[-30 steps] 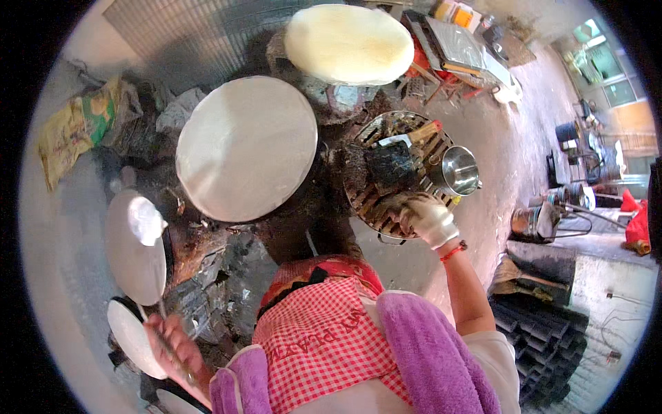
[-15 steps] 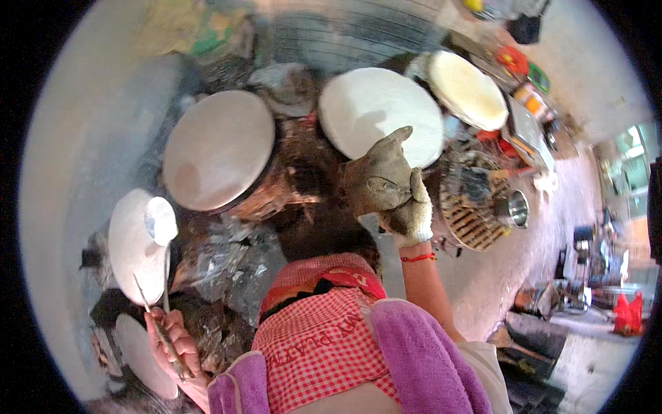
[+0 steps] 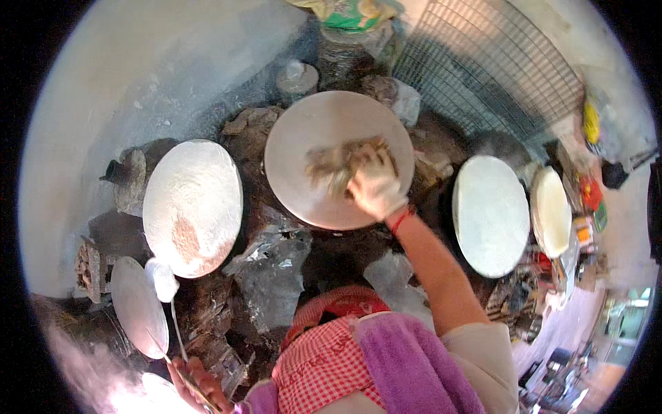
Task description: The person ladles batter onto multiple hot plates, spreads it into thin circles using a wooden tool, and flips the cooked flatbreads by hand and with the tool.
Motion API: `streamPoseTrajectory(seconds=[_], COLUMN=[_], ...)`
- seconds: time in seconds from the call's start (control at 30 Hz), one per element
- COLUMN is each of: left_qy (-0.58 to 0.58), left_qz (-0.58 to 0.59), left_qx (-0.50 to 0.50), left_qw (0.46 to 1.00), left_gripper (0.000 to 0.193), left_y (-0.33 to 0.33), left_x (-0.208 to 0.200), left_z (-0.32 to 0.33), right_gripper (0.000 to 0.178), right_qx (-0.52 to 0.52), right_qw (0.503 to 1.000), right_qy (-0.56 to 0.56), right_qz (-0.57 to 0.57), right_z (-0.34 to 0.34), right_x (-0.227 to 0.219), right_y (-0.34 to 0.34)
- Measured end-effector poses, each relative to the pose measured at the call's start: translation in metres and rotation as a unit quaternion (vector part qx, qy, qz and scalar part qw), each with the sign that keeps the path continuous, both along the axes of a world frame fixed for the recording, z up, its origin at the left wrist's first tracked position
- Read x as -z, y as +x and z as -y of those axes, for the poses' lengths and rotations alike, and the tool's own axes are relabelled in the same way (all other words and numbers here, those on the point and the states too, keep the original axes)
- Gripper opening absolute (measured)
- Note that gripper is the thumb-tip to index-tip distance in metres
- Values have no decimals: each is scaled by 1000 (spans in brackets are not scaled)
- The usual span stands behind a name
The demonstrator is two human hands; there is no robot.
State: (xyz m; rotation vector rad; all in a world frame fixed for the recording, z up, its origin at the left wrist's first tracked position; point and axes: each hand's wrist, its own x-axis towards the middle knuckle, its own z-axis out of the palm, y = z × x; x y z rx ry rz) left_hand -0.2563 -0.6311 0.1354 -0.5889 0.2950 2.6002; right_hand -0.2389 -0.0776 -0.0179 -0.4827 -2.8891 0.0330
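The light is uneven: strong white glare burns the lower left, while floor lies dim. The right hand is blurred (the dark cloth also), and the outer edges bend.

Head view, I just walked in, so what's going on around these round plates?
A person is working among several round plates. The gloved right hand has a dark, motion-blurred cloth on the grey middle plate. The left hand, low at the left, holds a thin stick and a long-handled tool with a white end. The white-coated left plate has a brownish patch; the right plate looks evenly white.
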Motion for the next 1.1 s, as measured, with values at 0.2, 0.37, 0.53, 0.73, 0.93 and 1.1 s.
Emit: streamPoseTrajectory(seconds=[0.2, 0.37, 0.53, 0.73, 0.93, 1.1], left_qy=[-18, -4, 12, 3, -13, -91], left_qz=[26, 25, 33, 12, -41, -117], left_qx=[-44, -55, -86, -109, -158, -252], left_qw=[999, 998, 996, 994, 987, 956], left_gripper=[31, 30, 28, 27, 25, 24], left_y=[-21, -31, -31, -24, -5, 13], left_x=[-2, -1, -5, -10, -25, -27], left_z=[-41, -53, -60, -74, -72, -75], right_gripper=[52, 40, 37, 35, 33, 31], right_qx=[-8, -211, 48, -54, -421, -318], right_qw=[999, 962, 997, 988, 905, 920], right_qy=[18, -158, -9, -93, -65, -220], right_qz=[48, -62, 62, 114, 11, 60], right_z=[-37, 68, -91, -104, 61, 37], right_x=[3, -22, 32, 14, -8, -3], right_y=[-141, -12, 8, -206, -117, 38])
